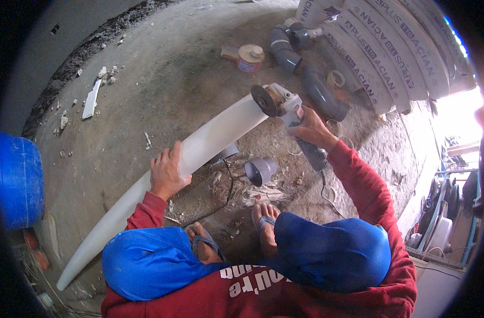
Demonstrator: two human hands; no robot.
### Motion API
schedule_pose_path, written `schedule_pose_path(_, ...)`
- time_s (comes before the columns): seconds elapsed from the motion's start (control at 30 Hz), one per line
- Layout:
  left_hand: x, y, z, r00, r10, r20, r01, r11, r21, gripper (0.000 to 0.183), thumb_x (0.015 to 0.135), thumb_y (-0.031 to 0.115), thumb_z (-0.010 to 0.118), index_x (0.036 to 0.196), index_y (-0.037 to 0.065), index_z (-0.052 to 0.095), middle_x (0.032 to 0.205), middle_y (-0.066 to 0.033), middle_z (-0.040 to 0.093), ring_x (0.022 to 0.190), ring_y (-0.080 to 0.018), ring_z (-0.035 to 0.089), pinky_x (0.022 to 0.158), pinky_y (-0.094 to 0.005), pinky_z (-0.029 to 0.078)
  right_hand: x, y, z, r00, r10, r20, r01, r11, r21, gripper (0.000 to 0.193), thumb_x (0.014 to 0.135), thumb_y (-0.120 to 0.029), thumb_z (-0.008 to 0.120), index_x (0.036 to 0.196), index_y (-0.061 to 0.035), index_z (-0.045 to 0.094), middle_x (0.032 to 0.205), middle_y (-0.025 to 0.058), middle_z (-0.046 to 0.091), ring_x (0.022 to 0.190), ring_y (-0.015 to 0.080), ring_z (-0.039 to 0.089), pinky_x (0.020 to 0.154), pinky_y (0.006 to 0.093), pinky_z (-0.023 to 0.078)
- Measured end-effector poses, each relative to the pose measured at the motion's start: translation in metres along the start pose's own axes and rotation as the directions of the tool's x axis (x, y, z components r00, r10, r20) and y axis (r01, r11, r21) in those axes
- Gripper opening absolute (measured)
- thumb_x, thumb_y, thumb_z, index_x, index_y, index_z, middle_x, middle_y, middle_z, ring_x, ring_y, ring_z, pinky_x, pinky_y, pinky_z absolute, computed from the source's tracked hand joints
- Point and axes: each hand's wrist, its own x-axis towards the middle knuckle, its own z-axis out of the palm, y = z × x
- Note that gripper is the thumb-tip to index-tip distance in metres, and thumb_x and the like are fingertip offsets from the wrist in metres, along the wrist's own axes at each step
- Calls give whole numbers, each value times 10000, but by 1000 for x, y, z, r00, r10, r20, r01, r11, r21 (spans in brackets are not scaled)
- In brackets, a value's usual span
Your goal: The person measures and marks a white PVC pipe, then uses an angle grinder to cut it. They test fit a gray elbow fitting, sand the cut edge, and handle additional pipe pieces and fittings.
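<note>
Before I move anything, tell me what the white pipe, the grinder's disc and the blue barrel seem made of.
White pipe: likely plastic, smooth and satin, with soft shading along its curve.
Disc: perhaps bonded abrasive, dark and matte; its grain is too small to confirm.
Blue barrel: probably plastic, evenly coloured, faintly glossy, with pale scuffs.

I hold a long white pipe point(218, 130) slanting away to the right, its far end at the dark disc point(263, 100) of my grey angle grinder point(290, 115).
</note>
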Motion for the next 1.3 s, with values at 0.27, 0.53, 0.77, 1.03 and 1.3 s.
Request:
schedule_pose_path(0.27, 6, -4, -3, 999, -1, 33, 2, 1000, -31, 1031, 571, 285, 894, 1453, 160, 376, 1193, -164, 607, 1108, -389, 606, 898, -554, 447, -1, -7, -1, 999, 31, 23, -31, 999, 10, 532, 630, -217, 788, 1065, 25, 601, 863, 109, 666, 796, 221, 648, 766, 363, 527)
schedule_pose_path(0.53, 9, -9, -3, 999, 8, 49, -5, 997, -71, 1019, 573, 291, 888, 1446, 164, 377, 1174, -181, 611, 1099, -409, 606, 913, -558, 454, 1, -3, 1, 997, 78, 16, -78, 996, -42, 581, 612, -230, 807, 1086, 39, 607, 934, 150, 690, 870, 259, 673, 818, 379, 529)
schedule_pose_path(0.77, 10, -8, -5, 999, 19, 48, -15, 996, -89, 1000, 575, 291, 886, 1428, 158, 380, 1167, -196, 615, 1098, -423, 607, 923, -563, 453, 1, 0, 5, 999, 50, -8, -50, 998, -39, 626, 611, -247, 809, 1125, 47, 604, 965, 179, 693, 916, 293, 675, 860, 389, 521)
schedule_pose_path(1.03, 11, -6, -8, 998, 46, 52, -41, 995, -95, 989, 546, 256, 903, 1393, 94, 419, 1142, -220, 641, 1040, -445, 631, 893, -528, 507, 0, 3, 4, 998, 66, -5, -66, 994, -89, 635, 612, -267, 810, 1131, 34, 601, 1010, 204, 696, 956, 328, 682, 877, 407, 519)
schedule_pose_path(1.3, 16, -7, -14, 990, 26, 139, -2, 986, -169, 1005, 541, 258, 907, 1401, 73, 422, 1201, -241, 639, 1074, -450, 636, 934, -513, 514, -2, 5, 5, 997, 76, -18, -78, 994, -71, 606, 612, -273, 798, 1101, 26, 600, 970, 188, 691, 931, 311, 679, 857, 410, 516)
